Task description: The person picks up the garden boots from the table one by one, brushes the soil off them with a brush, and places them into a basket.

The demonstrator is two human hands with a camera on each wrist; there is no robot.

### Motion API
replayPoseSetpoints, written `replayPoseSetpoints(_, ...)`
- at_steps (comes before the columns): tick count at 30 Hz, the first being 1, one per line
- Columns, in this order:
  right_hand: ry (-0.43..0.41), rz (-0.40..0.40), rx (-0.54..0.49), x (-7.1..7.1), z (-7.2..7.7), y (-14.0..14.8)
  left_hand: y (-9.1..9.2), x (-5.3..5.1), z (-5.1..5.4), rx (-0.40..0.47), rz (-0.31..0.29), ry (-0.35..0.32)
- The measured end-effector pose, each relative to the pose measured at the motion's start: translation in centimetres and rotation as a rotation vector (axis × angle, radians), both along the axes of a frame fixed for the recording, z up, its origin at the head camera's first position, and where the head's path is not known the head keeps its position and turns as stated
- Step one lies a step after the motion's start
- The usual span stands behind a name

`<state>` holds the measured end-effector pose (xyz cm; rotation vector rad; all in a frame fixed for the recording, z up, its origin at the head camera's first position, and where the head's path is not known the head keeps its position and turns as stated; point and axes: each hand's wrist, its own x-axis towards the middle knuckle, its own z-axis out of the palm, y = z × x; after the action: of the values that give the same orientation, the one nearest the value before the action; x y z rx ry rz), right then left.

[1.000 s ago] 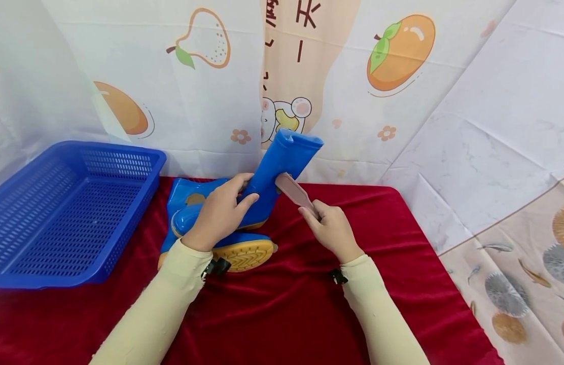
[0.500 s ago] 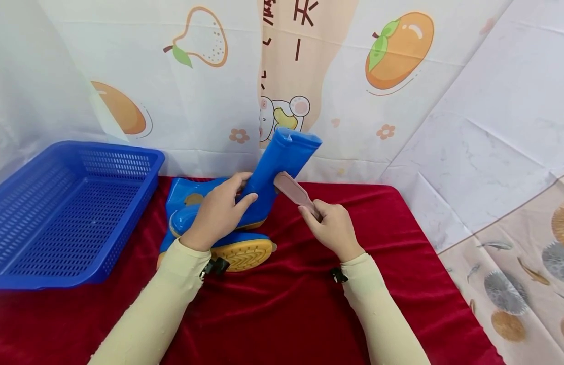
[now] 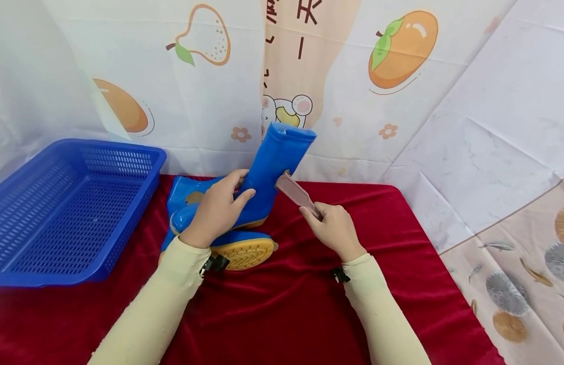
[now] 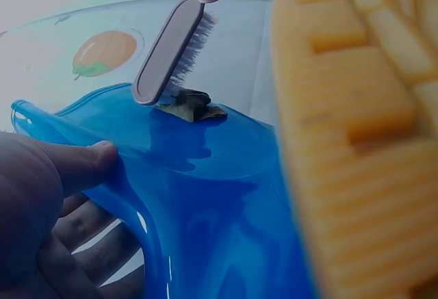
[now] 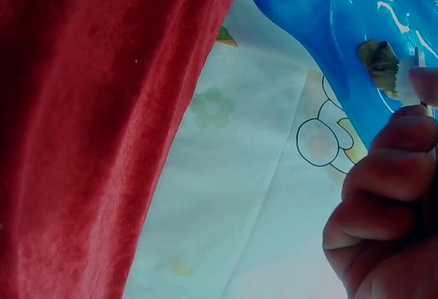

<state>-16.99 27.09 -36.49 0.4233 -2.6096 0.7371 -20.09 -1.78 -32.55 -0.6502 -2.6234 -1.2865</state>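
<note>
Nearest me, the counter (image 3: 282, 314) is wearing a red velvet cloth, its soft pile gathering into shallow creases. Over it, a yellow rubber sole (image 3: 243, 253) is facing me, wavy-treaded, belonging to blue footwear that is lying under the raised boot; I cannot tell whether one boot or two are resting there.

My right hand (image 3: 334, 230) is closing its fingers around the handle of a flat, pinkish-brown brush (image 3: 294, 191), leaving its head free to reach across. My left hand (image 3: 215, 210) is gripping a glossy blue boot (image 3: 263, 182), the thumb lying along its near side and the other fingers wrapping behind, probably to steady the pliable shaft against any push. The boot is standing tilted above the lying footwear, its mouth leaning right, which seems to be presenting its side to the bristles (image 4: 191, 53). These pale, fine bristles are appearing to touch a crumpled brown patch (image 5: 378, 65) on the shiny surface.

Leftward, a blue plastic basket (image 3: 129, 223), all slotted mesh, is sitting near the boots. Farthest away, a fruit-printed curtain (image 3: 209, 111) is hanging in faint folds.
</note>
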Motion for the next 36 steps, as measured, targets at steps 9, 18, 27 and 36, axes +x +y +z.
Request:
replayPoseSetpoints(9,-0.026,-0.024,-0.021,0.07,0.32,0.33,-0.41,-0.23,-0.32,0.006,0.026,0.004)
replayPoseSetpoints(18,0.023,0.027,-0.026,0.20,0.27,0.08,0.32,0.41,0.22,-0.048,-0.038,-0.002)
replayPoseSetpoints(27,-0.222,-0.100,0.081,-0.09,-0.30,0.56,-0.17,0.11,-0.05,-0.005,0.029,-0.009)
replayPoseSetpoints(36,0.130,-0.068,-0.077,-0.47,-0.14,0.66,0.02,0.10,0.13,-0.020,0.001,-0.004)
